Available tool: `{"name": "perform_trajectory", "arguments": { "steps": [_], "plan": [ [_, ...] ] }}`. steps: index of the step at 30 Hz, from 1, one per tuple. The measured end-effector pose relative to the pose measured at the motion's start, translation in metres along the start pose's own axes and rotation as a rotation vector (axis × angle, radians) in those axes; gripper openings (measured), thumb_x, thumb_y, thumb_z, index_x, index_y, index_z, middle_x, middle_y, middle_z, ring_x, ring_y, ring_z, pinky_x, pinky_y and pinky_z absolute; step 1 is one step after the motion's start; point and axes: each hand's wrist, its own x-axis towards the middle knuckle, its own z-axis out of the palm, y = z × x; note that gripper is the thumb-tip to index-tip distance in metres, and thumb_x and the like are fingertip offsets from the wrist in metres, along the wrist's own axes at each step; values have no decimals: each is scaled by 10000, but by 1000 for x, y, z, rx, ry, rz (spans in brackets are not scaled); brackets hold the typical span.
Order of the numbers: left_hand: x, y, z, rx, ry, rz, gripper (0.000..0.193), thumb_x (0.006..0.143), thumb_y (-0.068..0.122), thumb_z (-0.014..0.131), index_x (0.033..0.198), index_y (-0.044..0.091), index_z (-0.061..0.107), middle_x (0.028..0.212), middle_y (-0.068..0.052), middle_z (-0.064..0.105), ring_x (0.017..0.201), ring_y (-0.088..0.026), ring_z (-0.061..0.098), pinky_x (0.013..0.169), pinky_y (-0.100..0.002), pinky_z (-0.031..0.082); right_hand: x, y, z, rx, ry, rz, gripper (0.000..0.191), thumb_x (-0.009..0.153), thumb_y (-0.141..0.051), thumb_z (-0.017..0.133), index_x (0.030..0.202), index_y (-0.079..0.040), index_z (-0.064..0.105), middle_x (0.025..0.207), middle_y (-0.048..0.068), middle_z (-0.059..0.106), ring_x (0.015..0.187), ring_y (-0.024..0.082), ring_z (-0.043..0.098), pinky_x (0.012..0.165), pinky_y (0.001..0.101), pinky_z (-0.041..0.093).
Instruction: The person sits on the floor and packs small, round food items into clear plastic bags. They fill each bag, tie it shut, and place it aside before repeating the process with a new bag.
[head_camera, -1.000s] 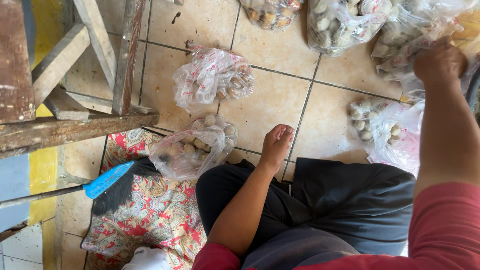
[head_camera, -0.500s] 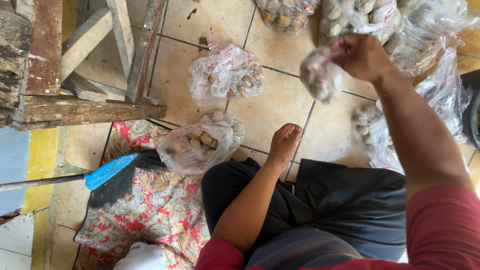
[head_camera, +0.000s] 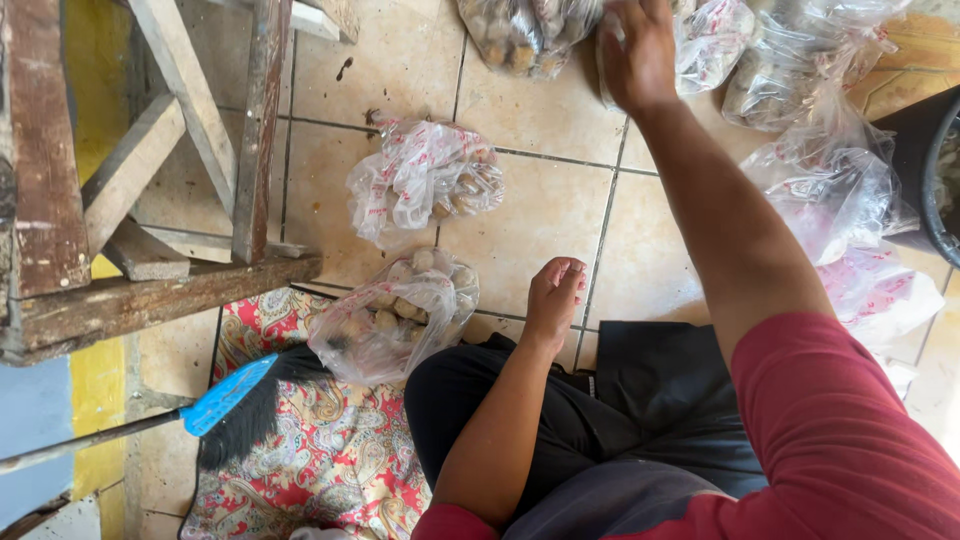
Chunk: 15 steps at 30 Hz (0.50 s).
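right hand (head_camera: 638, 50): fingers curled on clear bag (head_camera: 610, 60) | left hand (head_camera: 555, 300): loosely curled, empty | bare tile (head_camera: 545, 215) between

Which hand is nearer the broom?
Left. The left hand rests by the knee, right of the broom, a clear bag between them. The right hand reaches to the far bags.

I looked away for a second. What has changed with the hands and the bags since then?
The right hand, which held a small bag up half a second ago, has reached forward to the bags at the far edge. The left hand stays by the knee; the two nearer bags haven't moved.
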Motion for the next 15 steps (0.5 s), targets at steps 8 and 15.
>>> {"name": "perform_trajectory", "arguments": {
  "steps": [8, 15],
  "plan": [
    [-6, 0, 2, 40, -16, -43, 278, 1016, 331, 583, 1077, 68, 652, 975, -6, 649, 907, -103, 588, 777, -274, 477, -142, 85, -113, -405, 6, 319, 74, 1036, -70, 681, 996, -54, 622, 1018, 150, 592, 1038, 355, 582, 899, 463, 493],
    [-3, -8, 5, 93, -11, -26, 259, 993, 314, 596, 1074, 76, 657, 970, 11, 649, 911, -87, 584, 765, -264, 473, -138, 170, -150, -321, -71, 1022, 459, 1099, -259, 589, 1482, -62, 433, 1442, 252, 558, 1350, 428, 514, 1144, 497, 384]
  ]
}}
